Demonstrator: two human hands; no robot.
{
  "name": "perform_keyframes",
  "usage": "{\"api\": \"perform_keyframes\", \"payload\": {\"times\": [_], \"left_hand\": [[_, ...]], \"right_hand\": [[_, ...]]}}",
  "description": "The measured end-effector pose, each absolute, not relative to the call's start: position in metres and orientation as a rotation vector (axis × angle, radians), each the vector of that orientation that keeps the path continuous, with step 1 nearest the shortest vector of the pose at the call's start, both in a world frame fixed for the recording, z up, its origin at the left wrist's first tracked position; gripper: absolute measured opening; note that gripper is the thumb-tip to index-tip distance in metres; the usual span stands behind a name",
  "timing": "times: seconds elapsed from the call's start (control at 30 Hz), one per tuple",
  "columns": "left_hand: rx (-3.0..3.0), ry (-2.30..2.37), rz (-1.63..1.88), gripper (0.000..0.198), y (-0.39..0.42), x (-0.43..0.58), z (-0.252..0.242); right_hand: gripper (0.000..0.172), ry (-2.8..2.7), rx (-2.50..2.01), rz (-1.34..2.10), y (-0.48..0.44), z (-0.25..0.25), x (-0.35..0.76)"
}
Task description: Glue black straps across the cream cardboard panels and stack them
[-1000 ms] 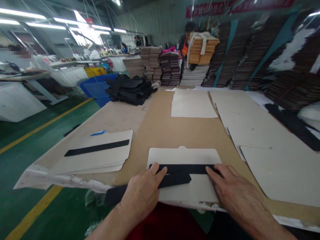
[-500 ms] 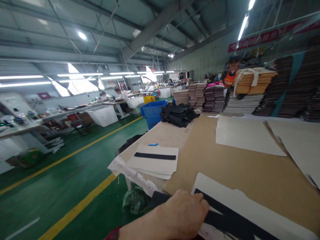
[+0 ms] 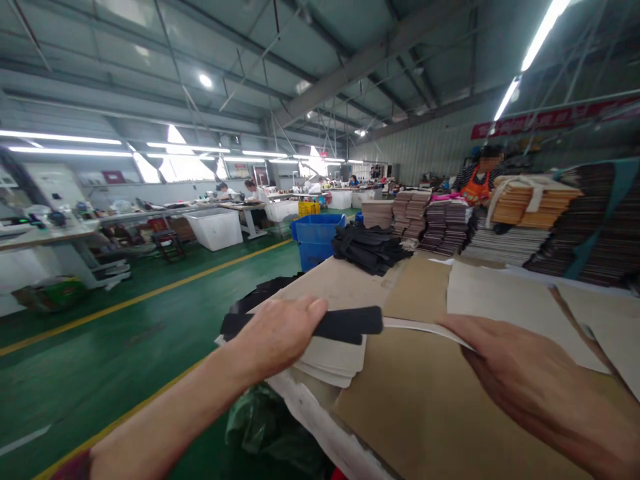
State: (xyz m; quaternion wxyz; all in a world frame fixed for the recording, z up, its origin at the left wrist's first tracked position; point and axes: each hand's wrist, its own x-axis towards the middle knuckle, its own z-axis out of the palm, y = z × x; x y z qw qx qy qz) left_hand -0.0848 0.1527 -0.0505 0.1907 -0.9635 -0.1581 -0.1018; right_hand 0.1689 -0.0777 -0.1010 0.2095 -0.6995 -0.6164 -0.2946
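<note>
My left hand (image 3: 280, 337) is closed around a flat black strip (image 3: 353, 322), whose rounded end points right. Below the strip lies a small stack of white panels (image 3: 337, 367) at the table's left edge. Another dark edge shows just under the held strip, on top of that stack. My right hand (image 3: 525, 373) pinches a thin white panel (image 3: 420, 325), seen almost edge-on above the brown board (image 3: 425, 407). The panel's left end meets the black strip's tip in view; whether they touch I cannot tell.
A heap of black strips (image 3: 373, 247) sits at the table's far left corner, beside a blue bin (image 3: 315, 237). Large white sheets (image 3: 505, 310) lie on the right. Tall stacks of material (image 3: 510, 237) line the back, where a person in an orange apron (image 3: 477, 187) stands.
My left hand has risen leftward with a black strip, over the white stack. My right hand has come into view holding a white panel. The panel and strips at the near edge are gone from there.
</note>
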Motion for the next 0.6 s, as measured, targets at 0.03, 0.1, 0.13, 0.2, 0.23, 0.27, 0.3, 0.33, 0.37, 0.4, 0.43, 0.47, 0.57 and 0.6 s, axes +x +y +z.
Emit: {"api": "perform_keyframes", "payload": {"times": [0.03,0.1,0.13,0.2,0.23,0.27,0.3,0.33,0.37,0.4,0.43,0.47,0.57,0.6], "left_hand": [[-2.681,-0.512,-0.299,0.029,0.172,-0.090,-0.059],[-2.690,-0.622,-0.307,0.034,0.210,-0.099,-0.083],[-2.726,-0.661,-0.288,0.036,0.226,-0.103,-0.096],[-2.819,-0.722,-0.239,0.039,0.253,-0.112,-0.121],[-2.860,-0.729,-0.205,0.039,0.262,-0.117,-0.132],[-2.905,-0.720,-0.179,0.041,0.269,-0.124,-0.142],[-2.957,-0.700,-0.165,0.043,0.275,-0.132,-0.150],[-3.016,-0.680,-0.167,0.047,0.278,-0.141,-0.156],[-3.081,-0.676,-0.185,0.051,0.281,-0.149,-0.161],[-3.137,-0.701,-0.221,0.056,0.282,-0.157,-0.165],[-3.176,-0.754,-0.269,0.060,0.282,-0.163,-0.168],[-3.189,-0.822,-0.320,0.063,0.282,-0.167,-0.170],[-3.176,-0.933,-0.384,0.055,0.276,-0.166,-0.173],[-3.179,-0.928,-0.364,0.050,0.272,-0.162,-0.174]], "right_hand": [[0.046,-1.765,-1.991,-0.799,-0.054,-0.102,0.162],[0.050,-1.861,-2.063,-0.725,-0.008,-0.114,0.145],[0.051,-1.901,-2.104,-0.652,0.011,-0.124,0.135],[0.051,-1.996,-2.167,-0.414,0.036,-0.145,0.118],[0.049,-2.042,-2.182,-0.246,0.042,-0.154,0.113],[0.048,-2.079,-2.178,-0.055,0.046,-0.161,0.111],[0.052,-2.092,-2.159,0.131,0.048,-0.166,0.112],[0.061,-2.083,-2.127,0.283,0.050,-0.167,0.116],[0.070,-2.061,-2.086,0.378,0.054,-0.165,0.121],[0.072,-2.038,-2.037,0.410,0.062,-0.161,0.128],[0.067,-2.017,-1.985,0.392,0.073,-0.155,0.134],[0.057,-1.990,-1.938,0.347,0.090,-0.150,0.140],[0.030,-1.873,-1.907,0.270,0.158,-0.142,0.148],[0.028,-1.840,-1.934,0.268,0.183,-0.144,0.147]]}}
